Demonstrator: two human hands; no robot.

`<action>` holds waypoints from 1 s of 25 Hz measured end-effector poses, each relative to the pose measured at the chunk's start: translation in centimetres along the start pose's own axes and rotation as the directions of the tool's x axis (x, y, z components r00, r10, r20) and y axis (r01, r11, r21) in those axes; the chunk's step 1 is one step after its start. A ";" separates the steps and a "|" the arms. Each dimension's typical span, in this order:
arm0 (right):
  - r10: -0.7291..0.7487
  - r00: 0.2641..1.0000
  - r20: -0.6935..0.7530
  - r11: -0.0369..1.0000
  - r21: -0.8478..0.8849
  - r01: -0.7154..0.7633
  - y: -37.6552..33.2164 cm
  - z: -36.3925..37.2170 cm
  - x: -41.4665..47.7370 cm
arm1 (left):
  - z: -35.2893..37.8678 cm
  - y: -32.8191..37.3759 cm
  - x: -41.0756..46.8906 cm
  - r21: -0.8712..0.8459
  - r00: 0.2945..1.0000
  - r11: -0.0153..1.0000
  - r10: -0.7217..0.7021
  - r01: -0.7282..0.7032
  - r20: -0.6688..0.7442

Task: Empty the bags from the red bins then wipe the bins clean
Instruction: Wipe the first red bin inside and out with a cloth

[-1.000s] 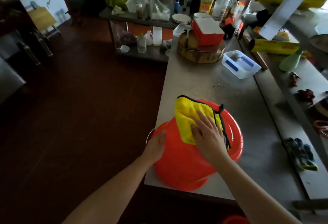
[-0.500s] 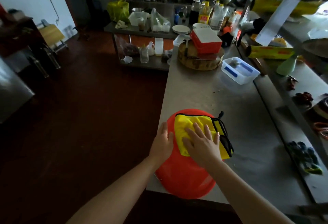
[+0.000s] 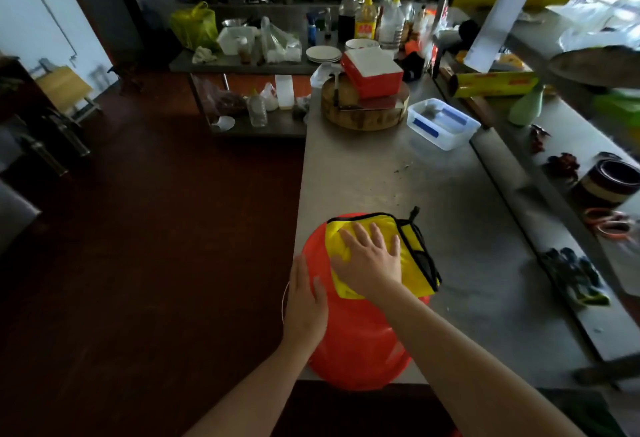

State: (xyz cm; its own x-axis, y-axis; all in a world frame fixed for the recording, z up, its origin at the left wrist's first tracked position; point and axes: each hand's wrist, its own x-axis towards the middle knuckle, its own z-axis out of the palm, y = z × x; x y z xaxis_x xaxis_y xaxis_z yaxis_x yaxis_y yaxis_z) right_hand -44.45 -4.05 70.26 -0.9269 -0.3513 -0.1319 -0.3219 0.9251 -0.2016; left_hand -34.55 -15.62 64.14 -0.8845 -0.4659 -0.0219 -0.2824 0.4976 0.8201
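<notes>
A red bin [image 3: 360, 343] lies on its side at the near left corner of the steel counter [image 3: 398, 173], its outer wall facing up. A yellow cloth with black trim [image 3: 414, 256] is spread over the bin's far part. My right hand [image 3: 370, 261] presses flat on the cloth with straight, spread fingers. My left hand [image 3: 306, 305] rests flat against the bin's left side, fingers straight. The bin's opening is hidden from view.
Farther along the counter stand a round wooden chopping block [image 3: 363, 114] with a red box [image 3: 372, 72] on it and a clear plastic tub [image 3: 443, 123]. A lower shelf on the right holds gloves [image 3: 571, 275] and small items. Dark floor lies left of the counter.
The bin has turned so its opening no longer shows. My right hand has slid the cloth across the bin wall, and my left hand has shifted higher along the bin's left side.
</notes>
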 end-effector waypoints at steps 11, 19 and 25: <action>0.048 0.999 0.006 0.995 0.086 -0.048 -2.4 0.9 0.4 | 1.2 -1.4 -0.4 -0.067 0.998 0.996 0.056 -0.059 -0.040; 0.073 0.997 -0.024 0.997 0.034 -0.072 0.7 0.5 -0.7 | 1.4 -1.4 -0.3 -0.112 0.998 0.992 0.046 -0.050 -0.043; 0.200 0.980 -0.002 0.979 0.034 -0.200 2.7 0.1 -1.7 | 1.9 -0.6 -0.8 -0.148 0.998 0.987 0.051 -0.057 -0.044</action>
State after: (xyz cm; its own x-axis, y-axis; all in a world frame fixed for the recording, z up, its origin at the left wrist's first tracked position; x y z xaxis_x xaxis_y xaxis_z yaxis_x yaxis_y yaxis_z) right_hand -43.69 -0.96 69.85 -0.9729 -0.1588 -0.1680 -0.1233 0.9712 -0.2039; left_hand -34.43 -14.14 62.61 -0.8807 -0.4714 0.0451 -0.1736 0.4099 0.8954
